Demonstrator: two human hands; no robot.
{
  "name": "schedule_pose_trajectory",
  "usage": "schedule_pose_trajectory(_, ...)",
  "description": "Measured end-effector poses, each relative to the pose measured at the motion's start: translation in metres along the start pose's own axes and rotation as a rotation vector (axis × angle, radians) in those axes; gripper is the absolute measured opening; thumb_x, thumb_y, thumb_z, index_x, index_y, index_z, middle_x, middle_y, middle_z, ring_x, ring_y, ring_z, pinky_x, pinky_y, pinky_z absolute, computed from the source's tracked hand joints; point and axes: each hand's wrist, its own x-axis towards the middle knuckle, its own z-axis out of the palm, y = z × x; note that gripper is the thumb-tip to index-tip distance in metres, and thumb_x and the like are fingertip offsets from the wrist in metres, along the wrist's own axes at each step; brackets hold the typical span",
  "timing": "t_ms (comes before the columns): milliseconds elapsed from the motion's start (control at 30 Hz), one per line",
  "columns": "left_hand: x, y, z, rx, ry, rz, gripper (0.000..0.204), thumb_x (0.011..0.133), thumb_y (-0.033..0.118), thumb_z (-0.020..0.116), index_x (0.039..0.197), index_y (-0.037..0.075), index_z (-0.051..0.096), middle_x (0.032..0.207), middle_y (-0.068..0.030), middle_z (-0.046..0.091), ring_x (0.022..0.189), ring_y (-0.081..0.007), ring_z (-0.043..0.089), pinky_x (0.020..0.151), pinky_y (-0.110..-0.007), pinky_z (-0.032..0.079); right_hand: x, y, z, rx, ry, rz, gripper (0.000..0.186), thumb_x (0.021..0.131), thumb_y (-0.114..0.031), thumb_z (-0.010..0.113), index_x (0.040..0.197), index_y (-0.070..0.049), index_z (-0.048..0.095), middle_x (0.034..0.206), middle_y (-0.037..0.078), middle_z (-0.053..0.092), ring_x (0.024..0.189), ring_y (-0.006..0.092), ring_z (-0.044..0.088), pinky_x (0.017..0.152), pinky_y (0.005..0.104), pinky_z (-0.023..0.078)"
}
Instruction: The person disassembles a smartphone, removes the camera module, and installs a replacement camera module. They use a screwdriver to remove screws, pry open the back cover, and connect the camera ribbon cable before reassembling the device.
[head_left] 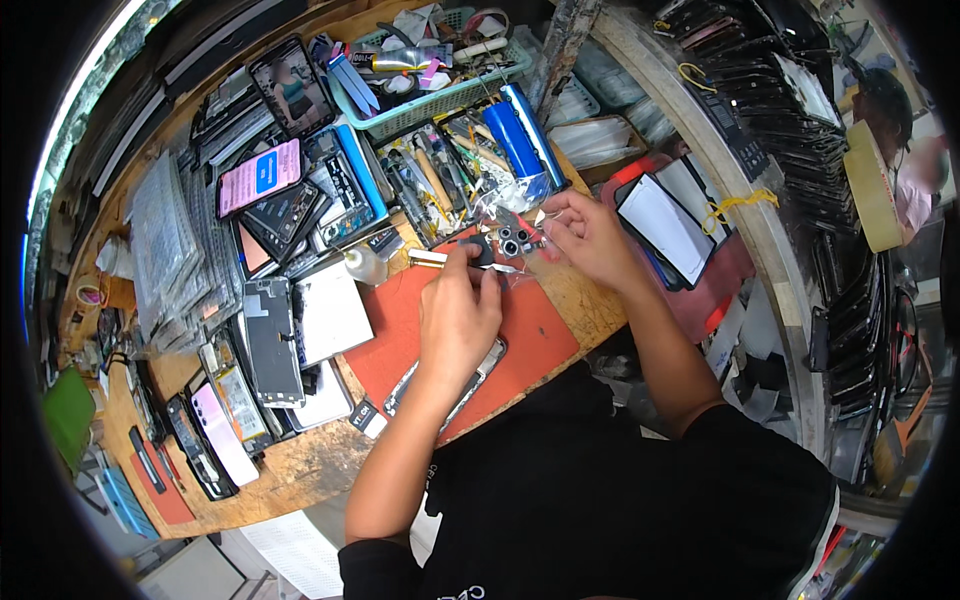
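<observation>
On the table (300,465), a phone frame (492,358) lies at the orange mat's (540,332) near edge. The left hand (460,315) closes its fingers around a slim tool (428,258). The right hand (590,240) bends its fingers, grip unclear, beside a lens part (515,241) near the mat's far edge. Beyond sits a green basket (395,122).

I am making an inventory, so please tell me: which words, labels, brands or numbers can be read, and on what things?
I do not copy print, only place it:
Small black card or box: large letters.
Black shirt: white letters, partly cut off.
Yellowish tube: dark marking.
Phone with pink screen: lines on a blue panel, too small to read.
</observation>
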Motion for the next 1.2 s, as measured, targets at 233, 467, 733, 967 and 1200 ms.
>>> schedule_pose_trajectory(233,-0.004,0.007,0.018,-0.176,0.030,-0.167,0.038,0.100,0.002,0.070,0.135,-0.004,0.058,0.088,-0.0149,0.075,0.073,-0.0301,0.076,0.071,-0.044,0.060,0.001,0.008,-0.003,0.180,-0.105,0.046,0.012,0.108,-0.001,0.062,0.118,0.001,0.067,0.101,0.008,0.076,0.089,0.0104,0.074,0.070,0.0301,0.061)
schedule_pose_trajectory(467,-0.006,0.006,0.014,-0.324,0.234,-0.044,0.033,0.099,-0.003,0.069,0.131,-0.002,0.060,0.089,-0.0081,0.071,0.074,-0.0156,0.072,0.065,-0.033,0.059,0.015,0.003,0.013,0.147,-0.075,-0.205,0.007,0.108,-0.003,0.065,0.114,0.000,0.066,0.095,0.003,0.073,0.073,0.0079,0.067,0.064,0.0230,0.053)
schedule_pose_trajectory(733,0.019,-0.019,-0.012,-0.307,0.359,-0.187,0.023,0.101,-0.004,0.069,0.122,-0.003,0.062,0.091,-0.0102,0.075,0.076,-0.0146,0.074,0.064,-0.031,0.062,0.061,-0.032,0.049,-0.336,-0.007,-0.435,0.019,0.095,-0.011,0.080,0.106,0.003,0.072,0.084,0.017,0.077,0.076,0.0287,0.077,0.072,0.0415,0.060)
schedule_pose_trajectory(967,-0.004,-0.002,-0.027,-0.175,0.415,-0.168,0.019,0.111,0.007,0.063,0.122,-0.006,0.070,0.102,-0.0104,0.077,0.082,-0.0146,0.076,0.072,-0.029,0.062,0.047,-0.053,0.043,-0.605,0.275,-0.665,0.024,0.097,-0.016,0.078,0.114,0.000,0.072,0.109,0.021,0.075,0.094,0.0441,0.074,0.080,0.0512,0.059)
schedule_pose_trajectory(1200,-0.119,-0.001,-0.044,0.319,0.341,0.175,0.015,0.095,-0.005,0.070,0.110,-0.001,0.072,0.102,-0.0157,0.075,0.095,-0.0344,0.073,0.087,-0.045,0.055,-0.014,-0.047,0.049,-0.758,-0.046,-0.697,0.009,0.092,-0.010,0.072,0.097,-0.002,0.075,0.096,0.015,0.067,0.091,0.0352,0.072,0.077,0.0479,0.061)
